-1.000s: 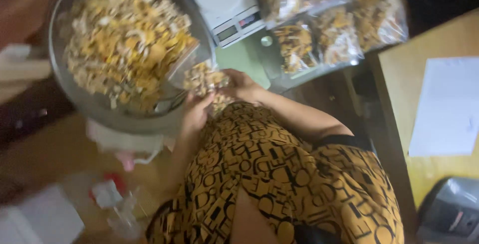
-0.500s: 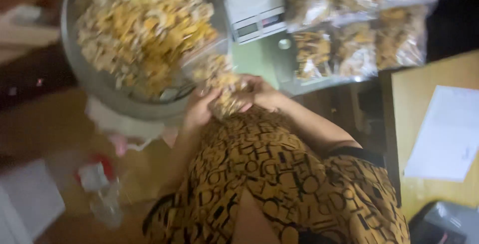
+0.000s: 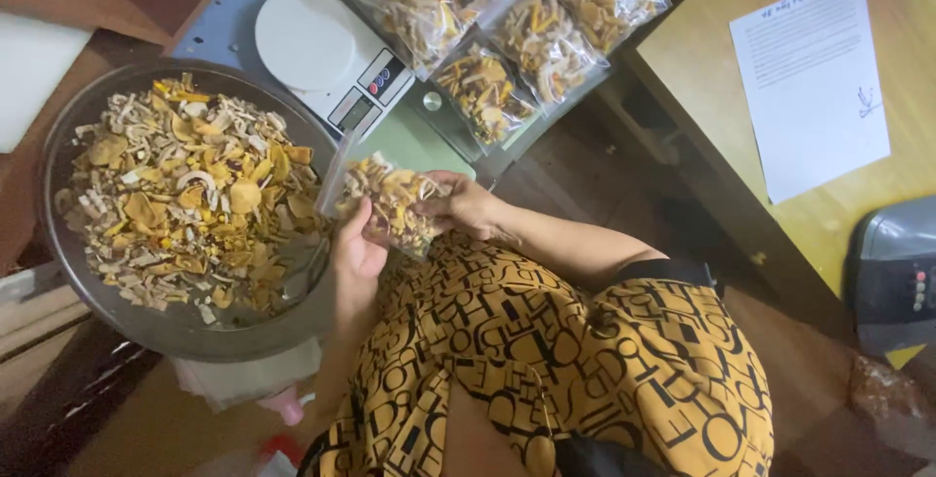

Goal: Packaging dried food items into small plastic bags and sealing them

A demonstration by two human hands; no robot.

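Large metal bowl (image 3: 175,326), round and shallow, heaped with mixed dried chips and slivers in yellow, tan and white; it sits just beside the left hand (image 3: 356,248), its rim nearly touching the wrist. Wooden tabletop (image 3: 702,58), beyond and to the side of the right hand (image 3: 468,209), bearing a printed sheet of paper (image 3: 814,77); a grey device (image 3: 892,277) lies at its near edge, well apart from both hands. Row of filled clear bags (image 3: 487,23), sealed and laid overlapping, beyond the right hand. White kitchen scale (image 3: 327,58) with a round platform, empty, just beyond both hands and between bowl and filled bags. Clear plastic bag (image 3: 390,204), partly filled with the same dried mix, held between the two hands above the lap, close to the bowl's rim: the left hand is closed on its near side with thumb over the film, the right hand pinches its far side with fingers curled. Judged light, soft-walled and slippery; the contents look brittle and would likely crush under squeezing, so the upper film above the fill is the better place to hold, mouth kept upward. The bowl rim and scale crowd the space ahead of the hands.
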